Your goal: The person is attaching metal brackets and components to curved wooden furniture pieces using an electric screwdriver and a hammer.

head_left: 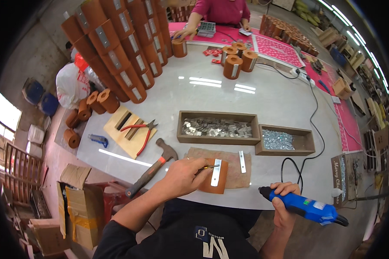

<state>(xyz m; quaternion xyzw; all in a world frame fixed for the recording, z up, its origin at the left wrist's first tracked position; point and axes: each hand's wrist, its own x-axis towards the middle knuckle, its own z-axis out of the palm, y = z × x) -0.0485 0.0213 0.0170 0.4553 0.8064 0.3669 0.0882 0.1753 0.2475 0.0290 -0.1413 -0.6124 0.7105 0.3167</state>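
Note:
My left hand pinches a thin dark tool, perhaps tweezers, whose tip reaches over a metal strip. That strip lies on an orange-brown cylinder, which rests on a brown cloth. At the right, my right hand is wrapped round a blue corded electric screwdriver; its dark nose points left, apart from the cylinder. A second metal strip sits on the cloth. Beyond the cloth stand a box of small metal pieces and a box of screws.
Left of the cloth lie a hammer and red-handled pliers on a wooden board. Tall stacks of cylinders rise at the back left. A black cable runs along the right. Across the table, a person touches a cylinder.

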